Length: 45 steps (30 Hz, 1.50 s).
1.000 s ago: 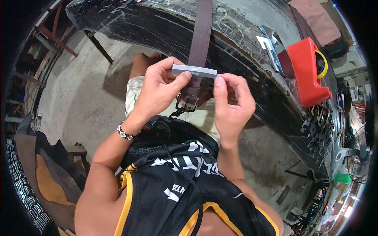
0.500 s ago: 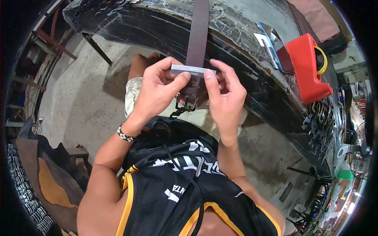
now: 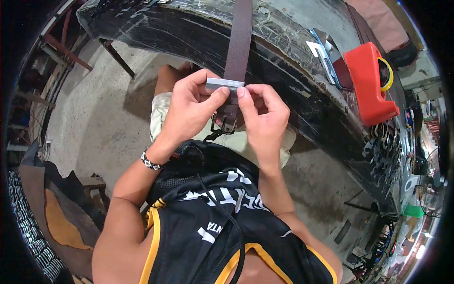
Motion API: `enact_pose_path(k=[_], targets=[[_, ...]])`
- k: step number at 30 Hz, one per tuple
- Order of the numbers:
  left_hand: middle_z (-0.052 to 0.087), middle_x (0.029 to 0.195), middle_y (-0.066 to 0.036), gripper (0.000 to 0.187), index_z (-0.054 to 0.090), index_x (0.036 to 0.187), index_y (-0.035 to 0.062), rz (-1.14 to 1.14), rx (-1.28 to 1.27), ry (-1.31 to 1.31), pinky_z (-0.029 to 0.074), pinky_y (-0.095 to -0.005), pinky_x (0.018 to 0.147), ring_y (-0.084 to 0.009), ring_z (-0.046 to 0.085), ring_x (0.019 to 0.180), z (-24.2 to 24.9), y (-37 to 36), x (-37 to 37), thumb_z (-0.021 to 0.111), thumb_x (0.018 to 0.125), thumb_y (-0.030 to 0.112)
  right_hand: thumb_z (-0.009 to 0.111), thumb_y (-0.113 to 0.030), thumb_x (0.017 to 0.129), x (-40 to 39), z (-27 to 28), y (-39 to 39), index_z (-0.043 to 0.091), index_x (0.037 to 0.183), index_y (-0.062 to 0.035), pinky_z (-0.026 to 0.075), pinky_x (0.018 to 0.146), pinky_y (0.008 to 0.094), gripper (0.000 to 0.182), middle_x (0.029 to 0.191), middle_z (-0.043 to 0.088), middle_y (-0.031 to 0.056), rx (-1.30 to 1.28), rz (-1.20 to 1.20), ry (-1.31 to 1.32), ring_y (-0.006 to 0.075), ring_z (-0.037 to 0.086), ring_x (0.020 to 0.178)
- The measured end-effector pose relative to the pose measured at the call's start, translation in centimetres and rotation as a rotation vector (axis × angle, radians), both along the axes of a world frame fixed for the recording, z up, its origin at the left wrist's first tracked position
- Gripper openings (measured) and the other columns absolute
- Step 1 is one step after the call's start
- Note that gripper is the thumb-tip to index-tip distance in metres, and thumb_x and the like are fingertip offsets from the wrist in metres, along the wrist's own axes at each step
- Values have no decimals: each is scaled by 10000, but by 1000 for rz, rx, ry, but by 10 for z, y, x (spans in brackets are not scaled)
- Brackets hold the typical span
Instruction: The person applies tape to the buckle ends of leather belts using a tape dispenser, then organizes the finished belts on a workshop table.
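A dark brown leather belt [image 3: 239,45] hangs down over the table edge toward me, with a black metal buckle [image 3: 221,128] at its lower end. Across the belt lies a grey paper label [image 3: 218,83] with small white lettering. My left hand [image 3: 191,104] pinches the label's left part between thumb and fingers. On the other side, my right hand [image 3: 265,111] is closed, its thumb pressing the label's right part against the belt. Its curled fingers are partly hidden behind the label and belt.
A red tape dispenser [image 3: 366,80] with a yellow roll stands at the right of the worktable [image 3: 293,61]. Beside it lies a blue-edged packet [image 3: 331,61]. Several metal buckles [image 3: 380,146] hang at the table's right edge. Leather pieces [image 3: 66,213] lie at lower left.
My right hand has moved left and its raised index finger has curled in. The label's right end, sticking out before, is now folded or covered there. My left hand stays put.
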<state>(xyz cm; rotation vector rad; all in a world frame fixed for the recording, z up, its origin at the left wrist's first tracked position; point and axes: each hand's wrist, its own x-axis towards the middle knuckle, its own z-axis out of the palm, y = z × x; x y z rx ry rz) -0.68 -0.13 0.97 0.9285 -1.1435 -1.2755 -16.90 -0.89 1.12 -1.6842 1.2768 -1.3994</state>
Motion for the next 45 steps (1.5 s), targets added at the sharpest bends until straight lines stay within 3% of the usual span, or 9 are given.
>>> enact_pose_path(k=[3,14,18,19,21,27,28,35,45], targets=[[695,829,-60,116,584,989,-27,19,-4,-25,504,-222,497,-58,620,648,-1,0,2,641,949,66,706,-96,911,3,-5,-5,670,887,34,364,528,214,137,721,602,-23,156,138,-256,19,468,610],[685,883,-56,169,577,1050,-17,26,27,42,512,-224,552,-69,632,714,-2,2,1,662,935,72,733,-131,899,-8,3,-22,707,895,0,349,538,176,133,723,614,-45,327,350,-414,5,496,621],[645,957,-75,305,578,1110,2,490,-345,-244,514,-268,686,-126,631,857,5,6,-6,732,852,56,734,-140,900,-6,9,-20,706,891,4,327,504,176,147,707,611,-46,286,303,-398,-1,479,582],[630,887,-63,270,598,1073,7,684,-534,-458,494,-272,650,-127,613,776,4,3,0,730,838,29,734,-138,900,-6,11,-20,705,892,4,325,500,176,145,704,610,-47,264,293,-390,-3,476,577],[613,815,-73,201,635,971,9,707,-679,-619,476,-301,623,-167,596,715,11,6,12,742,801,9,735,-132,899,-4,14,-20,704,896,5,322,491,177,141,697,608,-47,222,270,-375,-6,469,566],[608,767,-95,123,663,844,3,625,-733,-711,472,-337,622,-233,586,691,18,5,4,747,756,-16,723,-123,910,5,14,-15,706,904,7,325,486,173,131,693,609,-45,208,302,-425,-6,473,567],[633,792,-67,85,668,898,-21,596,-723,-756,464,-257,609,-149,581,671,18,5,7,728,843,2,721,-122,911,5,15,-15,706,905,7,326,485,173,130,693,609,-45,218,305,-415,-5,473,567],[675,797,-17,154,691,902,-28,315,-167,-221,446,-231,602,-53,566,698,15,5,6,704,913,125,720,-131,914,6,14,-15,707,908,7,329,479,177,138,691,609,-39,256,329,-402,0,474,559],[658,861,26,181,679,997,7,-20,-20,82,442,-183,657,-16,564,771,5,-3,16,648,977,184,676,-163,941,3,11,-16,701,922,5,350,489,179,171,705,621,-14,236,373,-420,6,494,572]])
